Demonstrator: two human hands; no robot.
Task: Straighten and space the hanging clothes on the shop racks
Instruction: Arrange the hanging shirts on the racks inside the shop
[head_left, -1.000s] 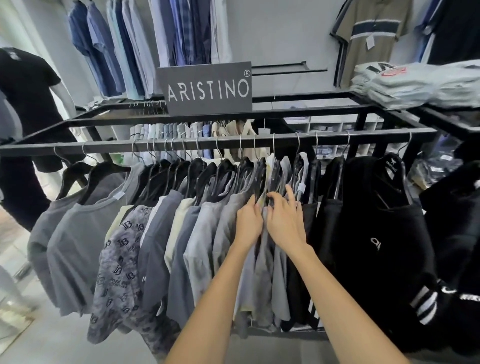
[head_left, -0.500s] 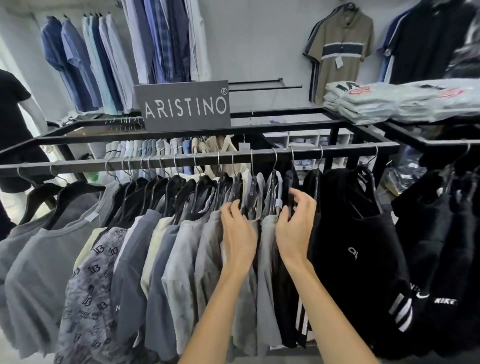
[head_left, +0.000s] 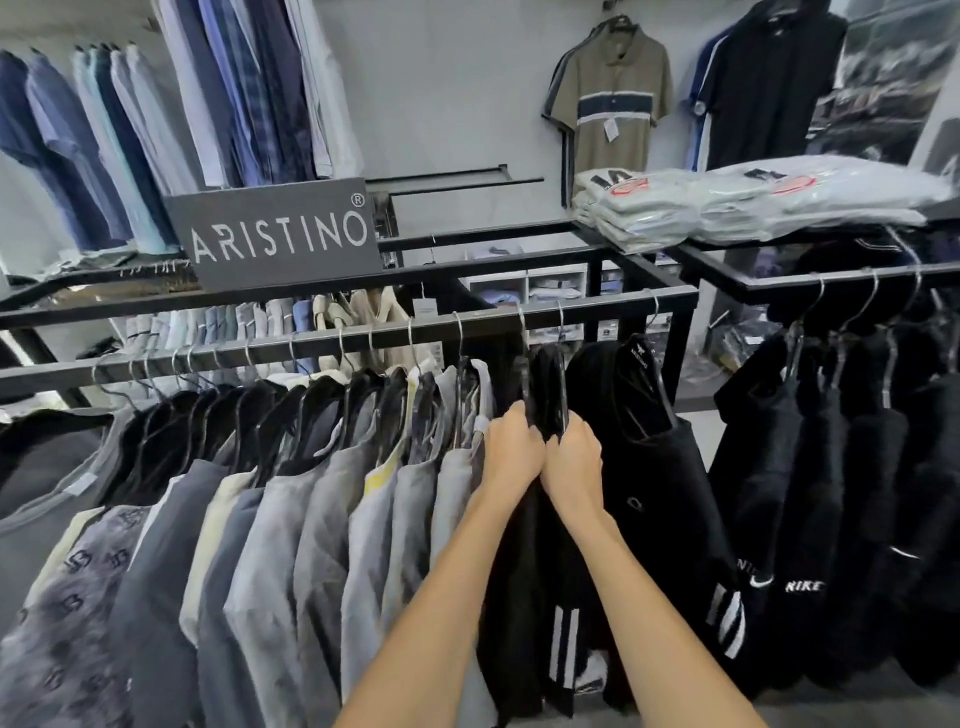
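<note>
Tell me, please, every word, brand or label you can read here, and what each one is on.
"ARISTINO" with ®: grey sign standing on the rack.
"NIKE": black garment hanging on the right.
Too small to read: neck label of a black shirt; hang tag on the olive polo.
Blurred: red prints on the folded shirts.

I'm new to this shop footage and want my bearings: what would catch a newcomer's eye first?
Two bare arms run up from the bottom edge, with the left hand and right hand side by side gripping black shirts on the rail. Above and to the left stands a grey ARISTINO sign. The colours split at the hands: grey shirts on their left, black on their right.
</note>
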